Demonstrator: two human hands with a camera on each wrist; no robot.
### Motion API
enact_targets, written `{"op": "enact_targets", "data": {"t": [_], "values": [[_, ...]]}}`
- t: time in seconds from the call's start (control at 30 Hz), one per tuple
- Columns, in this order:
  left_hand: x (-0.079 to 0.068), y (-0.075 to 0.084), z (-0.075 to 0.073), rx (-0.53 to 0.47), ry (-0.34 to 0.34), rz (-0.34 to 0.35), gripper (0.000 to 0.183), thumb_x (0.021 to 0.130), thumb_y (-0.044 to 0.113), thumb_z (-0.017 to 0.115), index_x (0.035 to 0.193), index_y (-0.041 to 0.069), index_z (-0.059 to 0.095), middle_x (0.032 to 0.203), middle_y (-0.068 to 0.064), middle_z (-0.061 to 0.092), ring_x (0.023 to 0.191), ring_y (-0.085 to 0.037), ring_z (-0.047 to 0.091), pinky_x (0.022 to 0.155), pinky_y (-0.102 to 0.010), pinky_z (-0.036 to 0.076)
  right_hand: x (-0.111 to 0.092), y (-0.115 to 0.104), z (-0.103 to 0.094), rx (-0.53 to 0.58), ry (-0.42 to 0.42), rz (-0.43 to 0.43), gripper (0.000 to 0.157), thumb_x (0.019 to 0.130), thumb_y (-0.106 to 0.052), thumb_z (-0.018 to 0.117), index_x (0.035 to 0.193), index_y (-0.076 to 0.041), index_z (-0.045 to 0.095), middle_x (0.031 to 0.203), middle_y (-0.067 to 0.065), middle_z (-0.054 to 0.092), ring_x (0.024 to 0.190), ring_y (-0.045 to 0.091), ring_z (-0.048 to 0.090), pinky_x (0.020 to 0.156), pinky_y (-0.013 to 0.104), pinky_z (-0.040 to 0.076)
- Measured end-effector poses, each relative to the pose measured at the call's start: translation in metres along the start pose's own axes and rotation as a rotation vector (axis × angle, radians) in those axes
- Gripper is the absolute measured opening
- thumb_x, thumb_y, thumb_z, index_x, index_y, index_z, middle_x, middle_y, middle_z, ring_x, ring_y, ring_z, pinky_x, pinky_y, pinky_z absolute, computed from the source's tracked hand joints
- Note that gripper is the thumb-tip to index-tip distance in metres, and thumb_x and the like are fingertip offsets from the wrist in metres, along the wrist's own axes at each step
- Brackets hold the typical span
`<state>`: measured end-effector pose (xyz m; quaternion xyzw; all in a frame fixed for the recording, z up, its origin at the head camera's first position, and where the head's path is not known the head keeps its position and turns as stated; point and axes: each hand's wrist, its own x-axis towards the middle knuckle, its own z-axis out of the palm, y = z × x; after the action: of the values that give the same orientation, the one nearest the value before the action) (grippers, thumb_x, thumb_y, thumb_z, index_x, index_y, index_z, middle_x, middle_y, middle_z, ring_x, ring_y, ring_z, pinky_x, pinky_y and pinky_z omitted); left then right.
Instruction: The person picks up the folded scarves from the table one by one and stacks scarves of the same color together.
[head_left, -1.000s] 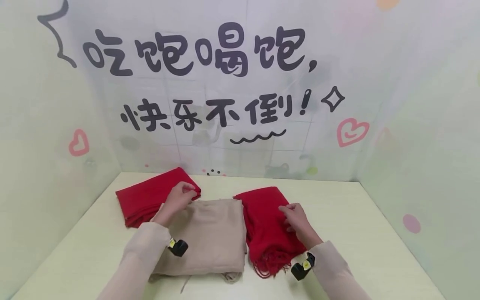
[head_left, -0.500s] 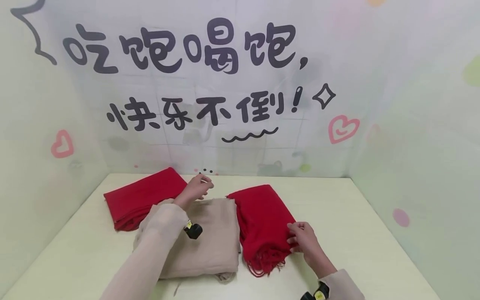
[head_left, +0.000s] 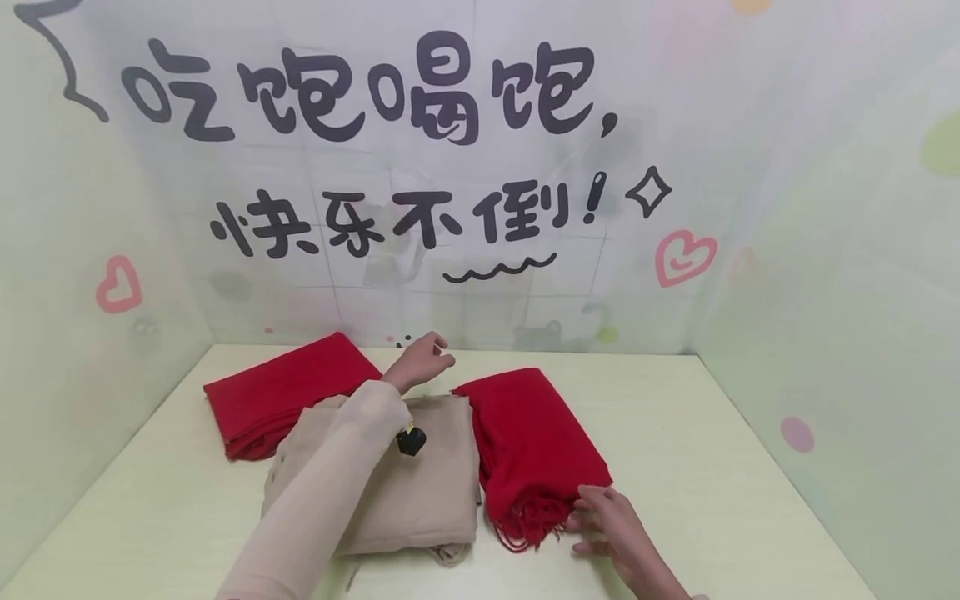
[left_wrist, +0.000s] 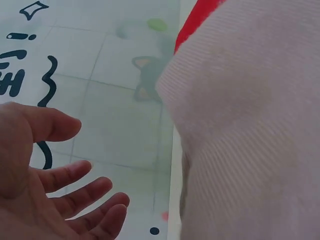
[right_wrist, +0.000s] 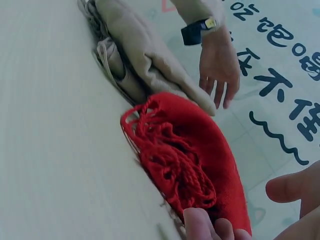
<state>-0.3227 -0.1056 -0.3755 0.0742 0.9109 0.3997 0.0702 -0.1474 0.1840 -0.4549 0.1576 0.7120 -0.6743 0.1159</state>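
Note:
A folded red scarf [head_left: 532, 442] with a fringed near end lies at the right of a folded beige cloth [head_left: 427, 492]. My right hand [head_left: 618, 533] is at the scarf's near right corner, fingertips right at the fringe [right_wrist: 175, 170] and thumb apart from them. My left hand [head_left: 422, 362] reaches over the beige cloth, past its far edge. In the left wrist view, the left fingers [left_wrist: 80, 195] are loosely bent with nothing between them and the thumb. The left sleeve hides part of the beige cloth.
Another folded red cloth [head_left: 292, 392] lies at the back left, partly behind the beige one. The pale table [head_left: 660, 433] is bounded by a printed back wall [head_left: 630, 308] and side walls.
My left hand has moved right and away, from over the left red cloth to beyond the beige one. My right hand has slid nearer along the scarf's right edge. The head view has shifted slightly.

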Motion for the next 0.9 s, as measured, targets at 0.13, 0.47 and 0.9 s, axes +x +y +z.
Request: {"op": "enact_targets", "data": {"t": [0.13, 0.47, 0.9], "values": [[0.007, 0.008, 0.005, 0.048, -0.007, 0.027, 0.046, 0.092, 0.024, 0.052, 0.131, 0.0, 0.045, 0.135, -0.024, 0.047, 0.122, -0.035, 0.048, 0.1, -0.051, 0.04, -0.005, 0.002, -0.004, -0.008, -0.084, 0.031, 0.058, 0.098, -0.032, 0.045, 0.129, 0.015, 0.033, 0.113, 0.022, 0.06, 0.083, 0.018, 0.067, 0.068, 0.04, 0.057], [0.018, 0.018, 0.027, 0.075, -0.031, 0.014, 0.06, 0.094, 0.027, 0.057, 0.144, 0.004, 0.033, 0.146, -0.023, 0.037, 0.132, -0.036, 0.041, 0.104, -0.051, 0.037, -0.015, 0.004, -0.023, 0.26, -0.319, 0.112, 0.073, 0.101, -0.043, 0.033, 0.137, 0.016, 0.01, 0.134, 0.029, 0.045, 0.116, 0.033, 0.057, 0.094, 0.053, 0.047], [0.035, 0.014, 0.057, 0.115, -0.149, -0.047, 0.071, 0.095, 0.041, 0.047, 0.15, 0.003, 0.022, 0.15, -0.02, 0.034, 0.136, -0.035, 0.038, 0.109, -0.046, 0.034, -0.022, 0.008, -0.026, 0.696, -0.377, 0.192, 0.087, 0.101, -0.045, 0.024, 0.136, 0.012, -0.031, 0.11, 0.009, 0.061, 0.144, 0.043, 0.007, 0.11, 0.062, 0.023]]}}
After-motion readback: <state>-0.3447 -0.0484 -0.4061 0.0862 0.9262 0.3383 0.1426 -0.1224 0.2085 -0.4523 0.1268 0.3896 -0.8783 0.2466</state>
